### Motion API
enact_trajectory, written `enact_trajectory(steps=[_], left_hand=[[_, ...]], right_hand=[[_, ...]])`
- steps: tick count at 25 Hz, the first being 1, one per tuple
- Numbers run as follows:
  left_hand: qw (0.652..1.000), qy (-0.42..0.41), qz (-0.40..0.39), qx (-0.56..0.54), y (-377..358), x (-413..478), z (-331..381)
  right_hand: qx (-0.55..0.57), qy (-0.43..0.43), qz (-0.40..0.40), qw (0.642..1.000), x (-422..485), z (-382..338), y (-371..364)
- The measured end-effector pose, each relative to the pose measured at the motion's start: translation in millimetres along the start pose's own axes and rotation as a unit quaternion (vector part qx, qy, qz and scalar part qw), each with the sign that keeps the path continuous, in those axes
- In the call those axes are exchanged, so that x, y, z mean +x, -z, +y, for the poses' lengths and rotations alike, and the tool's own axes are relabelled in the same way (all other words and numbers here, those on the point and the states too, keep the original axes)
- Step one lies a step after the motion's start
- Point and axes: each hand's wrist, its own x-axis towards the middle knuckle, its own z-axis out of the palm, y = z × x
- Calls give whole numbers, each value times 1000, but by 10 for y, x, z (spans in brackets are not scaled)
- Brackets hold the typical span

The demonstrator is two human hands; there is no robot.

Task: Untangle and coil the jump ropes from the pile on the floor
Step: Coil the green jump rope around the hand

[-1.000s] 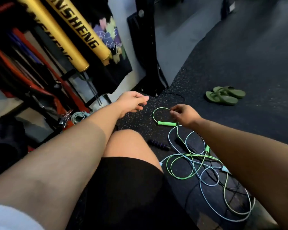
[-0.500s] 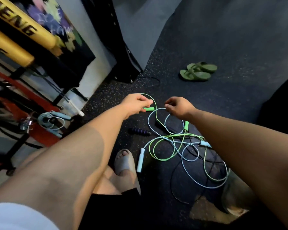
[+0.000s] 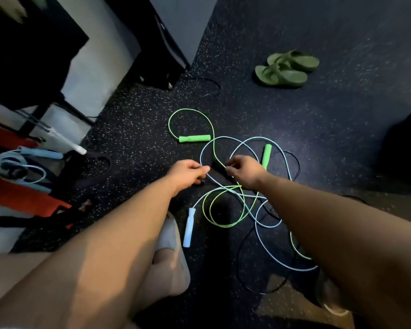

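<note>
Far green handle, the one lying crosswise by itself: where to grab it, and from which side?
Grip the green handle mid-shaft, from above, with fingers across its width. It lies flat, with the floor bare along both long sides. Its cord leaves the left end, so stay off that end.

The pale blue rope (image 3: 256, 138) at the left hand (image 3: 188, 170) fingertips is a thin, smooth cord with a slight plastic gloss. The green rope (image 3: 190, 110) at the right hand (image 3: 243, 170) fingertips has the same slick sheen. Just beyond the grip, a green handle (image 3: 194, 138) looks soft, matt and foam-like, as does a second green handle (image 3: 267, 153) just right of the right hand. Nearer than the grip, the pale blue handle (image 3: 189, 227) looks like smooth, matt plastic. A thin black cord (image 3: 299, 165) right of the hands is dull. The floor (image 3: 294, 129) beneath is dark, grainy, matt rubber with pale flecks. Far beyond the grip, green sandals (image 3: 286, 68) look like moulded, matt rubber.
</note>
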Motion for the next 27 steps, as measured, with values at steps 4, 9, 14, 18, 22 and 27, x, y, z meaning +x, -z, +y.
enact_trajectory(steps=[4, 9, 14, 18, 22, 27], left_hand=[[1000, 21, 10, -1, 12, 547, -104], [996, 74, 18, -44, 77, 1187, -220], [988, 105, 101, -52, 193, 1854, -304], [967, 137, 212, 21, 252, 2261, -280], [953, 163, 255, 14, 250, 2644, -234], [955, 98, 266, -84, 243, 2870, -194]], right_hand=[[-9, 0, -19, 1000, 512, -34, -76], [-16, -5, -37, 999, 1138, 10, -222], [-57, -8, -58, 997, 1721, 157, -318], [-54, 7, -55, 997, 2089, 227, -362], [-34, 14, -61, 997, 2242, 336, -482], [-6, 25, -28, 999, 2197, 446, -483]])
